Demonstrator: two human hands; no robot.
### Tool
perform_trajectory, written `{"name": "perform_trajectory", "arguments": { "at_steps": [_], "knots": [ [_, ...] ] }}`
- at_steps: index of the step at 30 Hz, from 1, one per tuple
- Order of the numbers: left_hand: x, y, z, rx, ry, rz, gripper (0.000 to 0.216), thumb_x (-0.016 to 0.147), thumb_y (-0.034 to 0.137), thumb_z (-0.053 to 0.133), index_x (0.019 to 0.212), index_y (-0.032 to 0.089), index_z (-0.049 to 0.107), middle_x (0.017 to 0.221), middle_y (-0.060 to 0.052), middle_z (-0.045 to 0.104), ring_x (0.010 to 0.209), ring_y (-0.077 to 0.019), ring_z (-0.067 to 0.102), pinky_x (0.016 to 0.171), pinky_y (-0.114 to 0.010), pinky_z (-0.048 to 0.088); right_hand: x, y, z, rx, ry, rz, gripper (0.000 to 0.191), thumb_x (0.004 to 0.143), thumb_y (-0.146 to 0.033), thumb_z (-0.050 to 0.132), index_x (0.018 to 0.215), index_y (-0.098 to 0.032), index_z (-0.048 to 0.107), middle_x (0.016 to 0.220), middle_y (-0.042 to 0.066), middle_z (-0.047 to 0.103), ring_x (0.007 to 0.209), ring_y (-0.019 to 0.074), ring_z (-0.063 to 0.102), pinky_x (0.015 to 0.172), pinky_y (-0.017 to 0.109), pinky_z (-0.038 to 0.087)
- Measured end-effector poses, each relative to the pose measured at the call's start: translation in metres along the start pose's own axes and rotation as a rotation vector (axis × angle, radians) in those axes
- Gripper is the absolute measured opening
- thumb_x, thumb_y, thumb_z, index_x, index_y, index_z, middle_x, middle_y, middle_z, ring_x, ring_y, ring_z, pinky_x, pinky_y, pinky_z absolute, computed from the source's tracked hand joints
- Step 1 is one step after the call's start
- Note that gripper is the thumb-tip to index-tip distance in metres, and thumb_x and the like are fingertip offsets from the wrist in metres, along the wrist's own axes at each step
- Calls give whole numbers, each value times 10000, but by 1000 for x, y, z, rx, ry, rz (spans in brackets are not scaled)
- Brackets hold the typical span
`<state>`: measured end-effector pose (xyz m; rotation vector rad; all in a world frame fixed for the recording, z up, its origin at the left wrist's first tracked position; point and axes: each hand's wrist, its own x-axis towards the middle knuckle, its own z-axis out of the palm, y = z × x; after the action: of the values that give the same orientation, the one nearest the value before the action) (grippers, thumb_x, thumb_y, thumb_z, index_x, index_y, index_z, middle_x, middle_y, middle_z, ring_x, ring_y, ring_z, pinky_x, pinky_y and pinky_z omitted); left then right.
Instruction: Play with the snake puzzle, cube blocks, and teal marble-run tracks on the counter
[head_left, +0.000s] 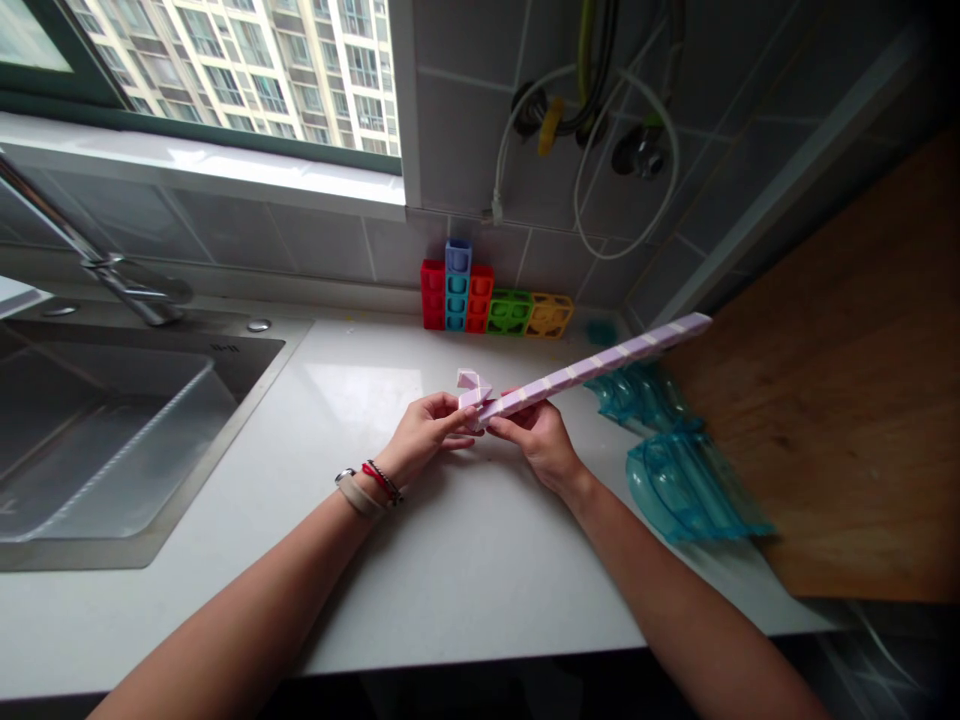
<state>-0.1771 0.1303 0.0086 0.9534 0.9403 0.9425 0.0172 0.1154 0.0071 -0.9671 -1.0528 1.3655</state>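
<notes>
Over the white counter, both hands grip a pale purple and white folding snake puzzle. My left hand is closed on its near end, thumb on top, where a short bent part rises. Around the straight part, close to that bend, the fingers of my right hand are closed, partly hidden beneath it. From there the long straight length slants up to the right, its far end reaching in front of the wooden board.
Colourful plastic blocks stand against the tiled wall. Clear blue plastic pieces lie at right beside a wooden board. At left is a sink holding a translucent bin, below a faucet. Cables hang above.
</notes>
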Motion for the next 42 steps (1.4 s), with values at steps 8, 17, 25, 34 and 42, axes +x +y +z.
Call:
{"name": "perform_trajectory", "arguments": {
  "at_steps": [8,17,25,34,42],
  "knots": [
    [1,-1,-2,-131,21,-61,362,805,426,852,848,158,612,890,-64,740,777,-172,764,720,-306,651,-8,-7,2,-256,-98,-284,277,800,-317,842,1008,-254,670,1035,36,758,1003,243,742,916,411,616],
    [-2,5,0,-230,-10,-145,398,844,396,807,1142,145,731,1028,-121,765,847,-184,762,764,-270,646,-16,-6,5,-440,-245,-508,115,870,-365,766,943,-300,705,1165,70,747,1131,274,703,1002,484,563],
    [-6,8,4,-137,-89,-44,459,890,596,692,1172,236,731,1205,-116,739,930,-219,767,723,-292,643,-18,-18,12,-199,29,-415,290,852,-323,805,1063,-286,611,1149,46,708,1134,245,682,1054,464,545],
    [-7,6,7,456,248,529,571,735,411,887,1209,234,624,1308,-116,659,1114,-242,665,837,-318,580,-2,-17,2,179,256,-164,293,782,-370,857,979,-248,676,981,-4,708,943,202,743,834,369,656],
    [-8,1,10,236,107,410,394,829,435,806,1097,184,664,976,-61,729,791,-199,737,698,-326,633,-9,-13,7,270,76,-19,315,767,-343,874,1000,-263,677,975,-13,771,1005,233,770,879,388,647]
  ]
}}
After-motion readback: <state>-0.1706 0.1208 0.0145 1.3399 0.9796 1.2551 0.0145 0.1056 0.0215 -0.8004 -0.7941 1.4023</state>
